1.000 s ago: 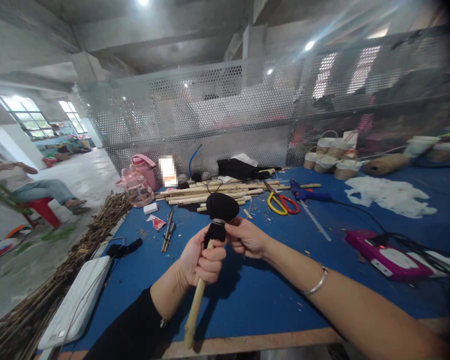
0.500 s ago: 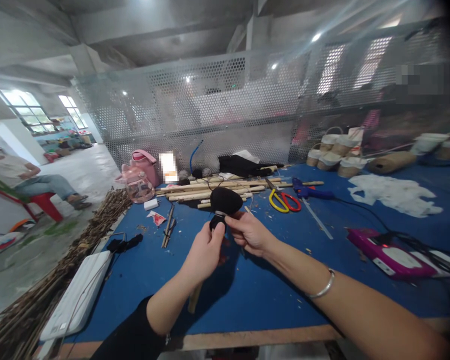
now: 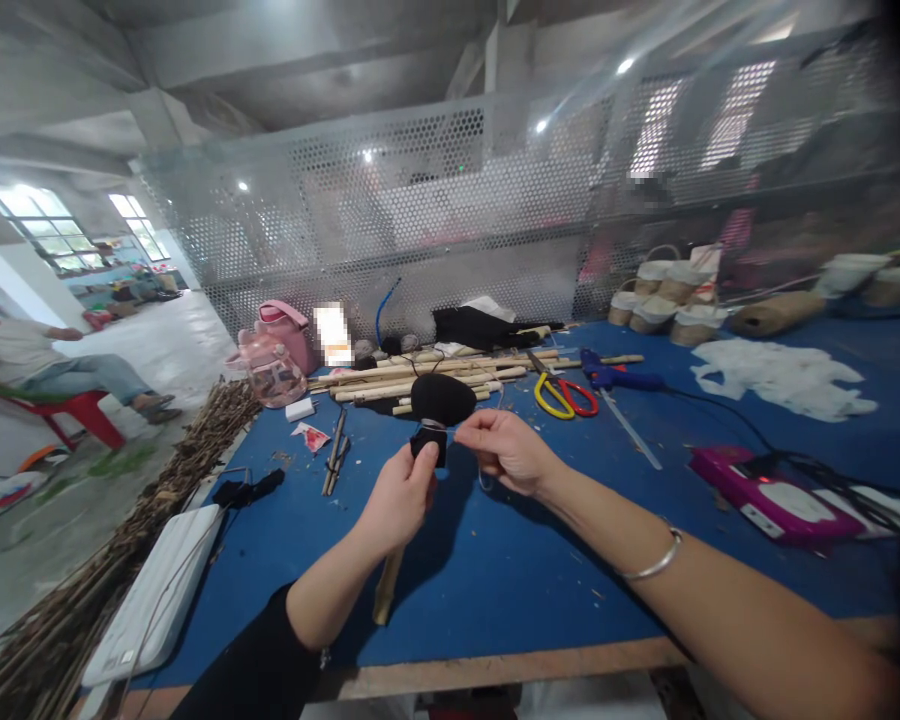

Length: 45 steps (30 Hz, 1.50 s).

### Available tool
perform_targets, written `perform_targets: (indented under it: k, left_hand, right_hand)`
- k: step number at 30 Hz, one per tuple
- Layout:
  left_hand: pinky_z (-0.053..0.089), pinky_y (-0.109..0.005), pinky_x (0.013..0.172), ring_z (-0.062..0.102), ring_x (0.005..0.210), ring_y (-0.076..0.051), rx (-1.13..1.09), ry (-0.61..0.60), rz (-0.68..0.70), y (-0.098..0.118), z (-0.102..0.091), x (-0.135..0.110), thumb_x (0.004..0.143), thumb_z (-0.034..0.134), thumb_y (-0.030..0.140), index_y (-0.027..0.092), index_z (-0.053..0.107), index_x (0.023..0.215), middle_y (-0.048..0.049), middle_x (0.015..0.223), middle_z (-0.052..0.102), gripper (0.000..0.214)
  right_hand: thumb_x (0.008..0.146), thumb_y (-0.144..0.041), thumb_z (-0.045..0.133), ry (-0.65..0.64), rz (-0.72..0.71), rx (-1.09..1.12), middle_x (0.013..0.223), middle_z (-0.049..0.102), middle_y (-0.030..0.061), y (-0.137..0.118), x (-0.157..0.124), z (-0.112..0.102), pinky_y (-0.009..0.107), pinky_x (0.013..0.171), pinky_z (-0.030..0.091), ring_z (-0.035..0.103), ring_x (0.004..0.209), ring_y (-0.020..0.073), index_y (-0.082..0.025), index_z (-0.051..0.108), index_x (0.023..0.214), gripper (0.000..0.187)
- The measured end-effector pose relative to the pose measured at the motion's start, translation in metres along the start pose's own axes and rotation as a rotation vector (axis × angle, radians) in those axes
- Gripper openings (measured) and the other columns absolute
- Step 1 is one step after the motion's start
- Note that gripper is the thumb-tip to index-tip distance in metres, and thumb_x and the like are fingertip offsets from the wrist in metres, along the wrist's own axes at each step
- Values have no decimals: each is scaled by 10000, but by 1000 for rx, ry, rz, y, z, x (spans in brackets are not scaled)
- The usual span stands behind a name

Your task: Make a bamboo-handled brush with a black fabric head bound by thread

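A rounded black cloth-covered head sits on top of a wooden stick, with more black cloth gathered below it. My left hand is closed round the gathered cloth and the stick, the thumb lying up along the cloth. Pale string is wound about the neck under the head. Its end runs to my right hand, which pinches it just right of the neck; a loose tail hangs below those fingers. The lower part of the stick comes out beneath my left hand, over the blue table.
Behind lie wooden sticks, yellow-and-red-handled scissors and a blue glue gun. A magenta power unit with cables is right, near white cloth. A white case lies left. A person sits beyond.
My right hand has drawn away from the neck to the right, pulling the string out straight. The black head has shifted slightly left with my left hand, which keeps its hold.
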<state>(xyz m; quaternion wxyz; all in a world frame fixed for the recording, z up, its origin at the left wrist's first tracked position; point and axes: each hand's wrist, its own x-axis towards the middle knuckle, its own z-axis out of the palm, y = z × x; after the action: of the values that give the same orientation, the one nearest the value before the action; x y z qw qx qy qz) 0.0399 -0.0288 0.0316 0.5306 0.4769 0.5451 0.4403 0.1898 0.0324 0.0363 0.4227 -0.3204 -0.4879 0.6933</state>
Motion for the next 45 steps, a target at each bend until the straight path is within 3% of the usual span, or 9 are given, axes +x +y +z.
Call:
perform_targets:
  k: [4, 10, 15, 19, 22, 24, 31, 38, 45]
  left_hand:
    - [146, -137, 328, 217, 338, -23, -156, -75, -79, 5, 1, -6, 751, 495, 625, 217, 315, 708, 103, 501, 296, 448]
    - [103, -122, 294, 62, 344, -19, -540, -440, -245, 7, -1, -12, 755, 474, 633, 205, 360, 707, 118, 470, 203, 446]
    - [118, -126, 254, 71, 308, -27, -683, -698, -398, -6, -5, 0, 769, 436, 624, 201, 420, 742, 112, 443, 213, 424]
    - [420, -216, 407, 449, 417, -90, -405, -299, -301, -11, -5, 13, 809, 306, 658, 160, 503, 814, 10, 581, 490, 536]
    - [490, -294, 690, 600, 799, -179, -103, 103, 78, -7, -3, 11, 809, 443, 584, 173, 501, 1123, -100, 1035, 597, 520]
    - [439, -332, 858, 544, 1050, -248, 105, 211, 277, -5, 2, 2, 766, 582, 480, 188, 427, 1273, -139, 1284, 492, 604]
    - [286, -407, 1010, 392, 1260, -338, 401, 154, 266, -8, 24, -13, 810, 535, 413, 132, 332, 1368, -202, 1387, 396, 657]
    - [417, -282, 689, 589, 854, -240, 131, 211, 272, -4, 14, -3, 786, 564, 453, 168, 548, 1068, -107, 909, 642, 402]
    - [290, -212, 459, 399, 454, -100, 66, 153, 165, -8, 6, 3, 829, 454, 520, 191, 510, 808, 29, 560, 475, 334]
  right_hand:
    - [501, -343, 822, -36, 42, 64, 377, 326, -122, 9, 6, 0, 164, 299, 119, 184, 303, 6, -161, 502, 606, 382]
    - [516, -331, 826, -132, 71, 238, 430, 422, -97, 21, 6, 6, 172, 310, 69, 197, 304, -1, -157, 536, 668, 371]
    - [490, -365, 837, -254, 246, 250, 355, 300, -125, 22, 1, 1, 159, 333, 61, 155, 320, -3, -140, 555, 670, 404]
    - [494, -340, 839, -109, 207, 190, 365, 261, -140, 23, 7, -3, 154, 328, 59, 121, 334, -4, -163, 463, 620, 434]
    - [523, -362, 819, -22, 180, 151, 381, 243, -148, 22, 9, 1, 156, 330, 61, 108, 341, 0, -176, 455, 653, 429]
    - [544, -383, 801, -1, 165, 127, 378, 237, -145, 21, 9, 6, 165, 333, 63, 112, 342, 4, -172, 478, 670, 406]
    - [526, -418, 786, 96, 134, 88, 399, 348, -99, 26, 6, 14, 202, 346, 89, 209, 340, 19, -159, 510, 657, 400]
    - [551, -440, 764, 72, 84, 37, 367, 247, -128, 15, -1, 20, 197, 341, 71, 152, 328, 20, -183, 479, 645, 396]
    - [656, -518, 691, -98, -64, -191, 395, 322, -87, 6, 0, 7, 219, 343, 124, 230, 340, 42, -175, 519, 607, 387]
